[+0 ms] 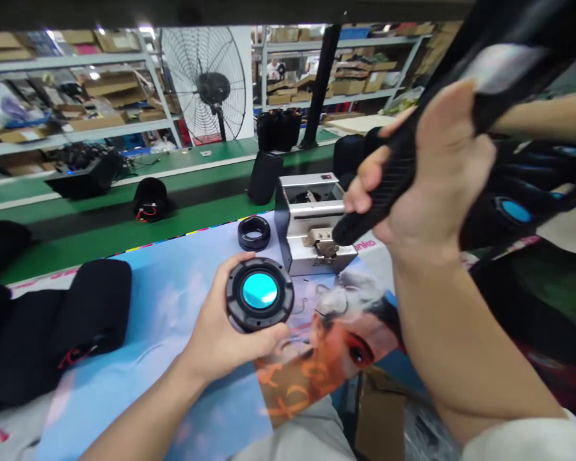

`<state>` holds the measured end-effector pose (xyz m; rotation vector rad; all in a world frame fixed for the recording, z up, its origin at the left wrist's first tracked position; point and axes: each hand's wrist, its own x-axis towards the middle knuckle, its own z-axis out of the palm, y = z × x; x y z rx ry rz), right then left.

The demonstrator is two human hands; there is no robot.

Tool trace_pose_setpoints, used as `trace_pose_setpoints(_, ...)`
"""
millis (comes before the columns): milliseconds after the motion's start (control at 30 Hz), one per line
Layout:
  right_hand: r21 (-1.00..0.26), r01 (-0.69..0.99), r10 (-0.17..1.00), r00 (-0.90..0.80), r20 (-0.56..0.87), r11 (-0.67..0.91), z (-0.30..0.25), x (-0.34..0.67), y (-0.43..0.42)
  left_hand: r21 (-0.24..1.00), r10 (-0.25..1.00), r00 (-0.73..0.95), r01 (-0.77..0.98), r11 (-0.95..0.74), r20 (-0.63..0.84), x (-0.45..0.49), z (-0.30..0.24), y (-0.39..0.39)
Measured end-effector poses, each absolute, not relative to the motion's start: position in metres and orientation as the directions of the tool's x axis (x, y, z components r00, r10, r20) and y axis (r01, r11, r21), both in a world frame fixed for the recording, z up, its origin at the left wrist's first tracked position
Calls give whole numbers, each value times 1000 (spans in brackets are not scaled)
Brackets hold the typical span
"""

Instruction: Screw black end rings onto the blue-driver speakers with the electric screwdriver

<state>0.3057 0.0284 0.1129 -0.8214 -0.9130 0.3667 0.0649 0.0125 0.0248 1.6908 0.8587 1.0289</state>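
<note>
My left hand [225,326] is closed around the side of a round black speaker end piece [235,301] with a ridged rim and a shiny turquoise disc in the middle. It faces up over the printed mat. My right hand [427,166] is raised and wrapped around a long black electric screwdriver [398,169], blurred by motion. Its narrow end points down and left, in front of a silver screw feeder [300,224]; whether they touch I cannot tell. A loose black ring [254,233] lies on the mat beside the feeder.
Black fabric-covered cases [100,307] lie at left on the printed mat [173,269]. More black speaker bodies [151,197] stand along the green bench [196,186]. Behind are a large fan [214,86] and loaded shelves. Another person's arm [547,121] reaches in at right.
</note>
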Motion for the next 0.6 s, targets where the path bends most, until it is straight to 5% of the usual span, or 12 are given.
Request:
trace_pose_setpoints(433,-802,-81,744,439,505,592,81,312,49,961,820,532,39,-272,210,94,23,20)
trace_pose_setpoints(600,-795,-75,738,432,518,601,112,308,28,961,806,546,9,-275,226,95,23,20)
